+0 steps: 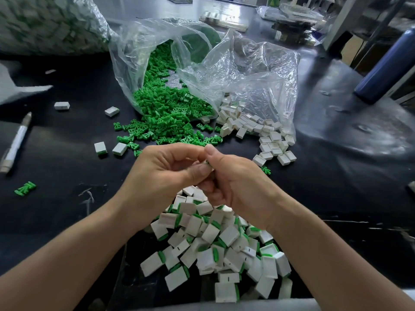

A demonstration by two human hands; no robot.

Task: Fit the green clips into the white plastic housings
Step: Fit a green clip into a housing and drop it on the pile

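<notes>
Directly above the finished pile, the left hand and the right hand are meeting. Each grip is pinching the same small white housing, with a sliver of a green clip showing at its edge. The fingers are hiding most of the piece, so how deep the clip is sitting cannot be told. Beyond the pile, loose green clips are spilling from a clear bag onto the table. Beyond the pile and to its right, empty housings are lying in a heap.

The likeliest trouble is the clip going in skewed: if the thumbs are pressing unevenly, it may be jamming at the mouth or bending instead of seating. The piece is tiny and pinched only at its edges, so a slip is also possible. It would then be dropping straight into the pile below, where a half-seated piece would be hard to tell from the finished ones.
</notes>
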